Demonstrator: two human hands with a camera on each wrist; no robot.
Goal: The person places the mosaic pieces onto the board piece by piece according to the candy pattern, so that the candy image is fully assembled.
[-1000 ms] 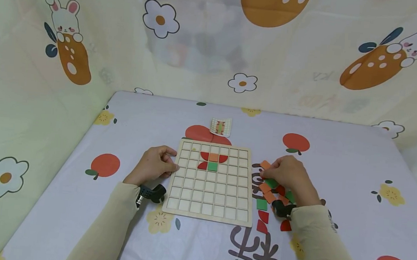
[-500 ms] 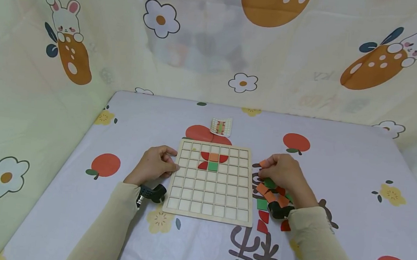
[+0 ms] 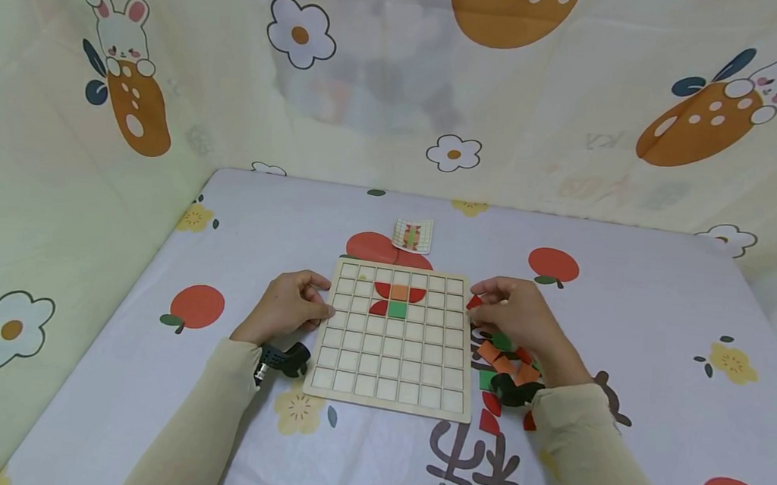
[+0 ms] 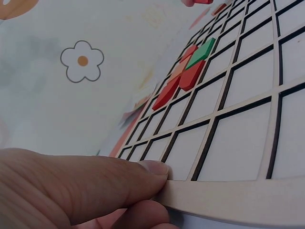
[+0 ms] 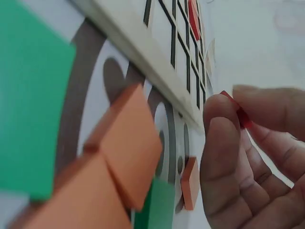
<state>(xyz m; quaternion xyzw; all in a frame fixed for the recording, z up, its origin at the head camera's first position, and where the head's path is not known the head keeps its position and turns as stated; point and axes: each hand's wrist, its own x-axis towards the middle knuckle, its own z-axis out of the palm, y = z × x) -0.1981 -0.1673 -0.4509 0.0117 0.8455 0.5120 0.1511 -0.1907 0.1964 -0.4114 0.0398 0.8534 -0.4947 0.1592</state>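
Note:
A wooden grid board [image 3: 352, 361] lies on the table with a few flat pieces set in its upper cells: an orange square [image 3: 399, 293], a green square [image 3: 397, 309] and several red rounded pieces [image 4: 191, 75]. My left hand [image 3: 290, 307] holds the board's left edge; in the left wrist view the thumb [image 4: 109, 183] lies against the rim, with curled fingers below it. Just off the board's upper right edge, my right hand [image 3: 522, 321] pinches a small red piece [image 3: 474, 302] between thumb and fingertips. Those fingers partly hide the piece in the right wrist view.
Loose orange [image 3: 488, 351], green and red pieces lie in a heap right of the board, partly under my right wrist. A small pattern card [image 3: 413, 235] lies beyond the board. Printed cloth covers the table and hangs behind it.
My right hand has moved from the loose pieces up and left to the board's edge, and a red piece now shows in its fingers. The left hand stays put.

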